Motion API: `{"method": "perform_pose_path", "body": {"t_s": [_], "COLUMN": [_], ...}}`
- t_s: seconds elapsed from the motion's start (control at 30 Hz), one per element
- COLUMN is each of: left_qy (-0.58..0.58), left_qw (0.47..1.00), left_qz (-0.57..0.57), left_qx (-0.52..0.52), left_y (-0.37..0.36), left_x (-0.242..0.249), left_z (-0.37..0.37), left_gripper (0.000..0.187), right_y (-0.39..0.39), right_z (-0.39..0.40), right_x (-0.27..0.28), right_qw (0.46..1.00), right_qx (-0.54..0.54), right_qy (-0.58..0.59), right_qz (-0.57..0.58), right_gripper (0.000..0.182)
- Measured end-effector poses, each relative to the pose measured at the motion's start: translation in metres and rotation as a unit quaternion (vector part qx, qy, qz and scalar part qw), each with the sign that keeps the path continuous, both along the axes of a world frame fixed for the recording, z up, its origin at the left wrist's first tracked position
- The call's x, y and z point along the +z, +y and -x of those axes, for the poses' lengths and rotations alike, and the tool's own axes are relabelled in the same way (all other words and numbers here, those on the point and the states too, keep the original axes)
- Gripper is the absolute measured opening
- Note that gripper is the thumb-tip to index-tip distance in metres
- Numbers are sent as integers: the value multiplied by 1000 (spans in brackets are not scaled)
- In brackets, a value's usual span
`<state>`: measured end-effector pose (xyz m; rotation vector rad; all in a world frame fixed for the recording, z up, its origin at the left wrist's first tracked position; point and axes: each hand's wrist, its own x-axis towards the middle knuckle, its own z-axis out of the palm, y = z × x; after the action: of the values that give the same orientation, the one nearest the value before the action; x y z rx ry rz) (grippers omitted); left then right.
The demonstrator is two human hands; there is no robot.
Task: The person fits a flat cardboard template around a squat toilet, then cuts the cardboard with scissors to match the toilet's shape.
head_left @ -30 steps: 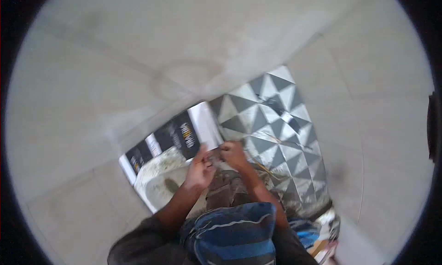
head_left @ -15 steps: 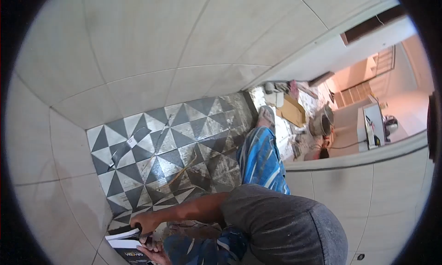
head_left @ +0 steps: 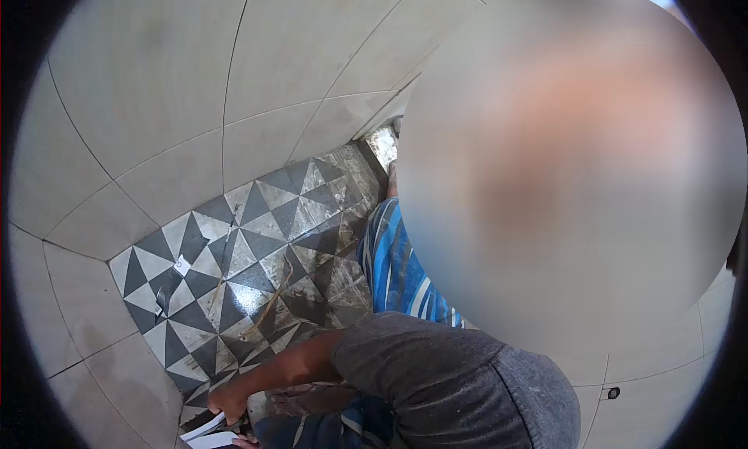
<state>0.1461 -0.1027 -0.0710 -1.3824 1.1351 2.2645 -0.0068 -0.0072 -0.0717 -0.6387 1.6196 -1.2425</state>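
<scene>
The person's right hand (head_left: 226, 402) is low in the left corner of the view. Its fingers are curled shut around the top edge of a thin, white-edged flat pack (head_left: 204, 432). The white-edged flat pack sits at the very bottom of the picture, just beside the pale wall tiles (head_left: 156, 83), and most of it is cut off. Only a small bit of the left hand (head_left: 246, 443) shows, right under the pack and touching it. It is too cut off to tell if it is open or closed.

The right arm comes out of a grey shirt sleeve (head_left: 436, 379). Behind it, a leg in blue striped shorts (head_left: 389, 270) lies across the floor.

The grey, black and white triangle floor tiles (head_left: 234, 262) all look laid, reaching from wall to wall with no gaps to be seen. They are smeared with grey and brown dirt, so cleaning looks like a job left to do. A small white scrap of paper (head_left: 181, 265) lies on the floor, well apart from the hands. The pack looks barely opened, if at all. A big blurred patch hides the right side of the view.
</scene>
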Motion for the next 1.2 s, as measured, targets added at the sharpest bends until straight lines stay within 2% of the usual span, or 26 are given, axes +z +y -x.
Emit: {"method": "perform_pose_path", "body": {"t_s": [0.07, 0.17, 0.33, 0.43, 0.47, 0.57, 0.63, 0.67, 0.7, 0.73, 0.77, 0.83, 0.87, 0.9, 0.93, 0.97, 1.0, 1.03, 1.07, 1.13, 1.2], "left_qy": [-6, -13, -21, -25, -28, -35, -40, -42, -45, -48, -54, -63, 42, 89, 97, 117, 126, 88, 48, 65, 51], "left_qw": [1000, 1000, 999, 998, 997, 996, 995, 996, 997, 998, 997, 983, 952, 961, 941, 933, 932, 932, 929, 927, 925], "left_qz": [0, -4, -34, -56, -63, -81, -83, -79, -70, -48, -19, 51, -107, -94, -64, -78, -116, -90, -74, -93, -84], "left_qx": [4, 13, -4, -18, -22, -31, -27, -20, -8, 17, 56, 164, 284, 245, 318, 330, 320, 341, 358, 357, 367], "left_y": [-7, -13, -3, 11, 17, 34, 37, 33, 26, 7, -16, -58, -45, -19, 1, 4, 11, 17, 23, 27, 28], "left_x": [-4, -13, -37, -55, -62, -78, -84, -86, -88, -84, -76, -48, -50, 5, 24, 14, 25, 37, 51, 71, 68], "left_z": [-2, -2, 5, 11, 12, 14, 13, 12, 7, -3, -21, -73, -84, -50, -33, -41, -31, -21, -8, 6, 1], "left_gripper": [47, 45, 42, 40, 40, 38, 37, 36, 36, 35, 34, 33, 27, 17, 13, 14, 11, 10, 15, 11, 18], "right_y": [-9, -15, -18, -21, -10, 8, -13, -29, -35, -31, -6, -18, -18, -16, -14, -12, -11, -7, -4, -3, -3], "right_z": [0, -1, -4, -16, -8, -1, -15, -24, -21, -25, -12, -20, -24, -26, -23, -28, -24, -23, -14, -16, -9], "right_x": [-7, -20, -16, -27, -6, 28, -25, -68, -57, -50, -9, -27, -20, -19, -17, -24, -23, -22, -11, -13, 1], "right_qw": [1000, 1000, 998, 993, 999, 998, 998, 998, 994, 998, 998, 998, 999, 999, 999, 998, 998, 996, 998, 998, 999], "right_qx": [22, 8, 11, -63, -33, -47, -51, -28, 1, -24, -32, -23, -43, -36, -31, -53, -31, -31, -25, -44, -11], "right_qy": [21, -14, 56, 89, 13, -10, -14, 46, 106, 46, -21, 54, -10, 8, 20, 40, 63, 79, 61, 44, 36], "right_qz": [7, 1, 25, 47, 41, 36, 46, 28, 16, 29, 48, 21, 30, -31, -28, 7, -3, -4, 6, -18, -24], "right_gripper": [28, 28, 28, 27, 28, 29, 28, 29, 29, 31, 33, 44, 50, 53, 54, 53, 48, 41, 34, 29, 25]}}
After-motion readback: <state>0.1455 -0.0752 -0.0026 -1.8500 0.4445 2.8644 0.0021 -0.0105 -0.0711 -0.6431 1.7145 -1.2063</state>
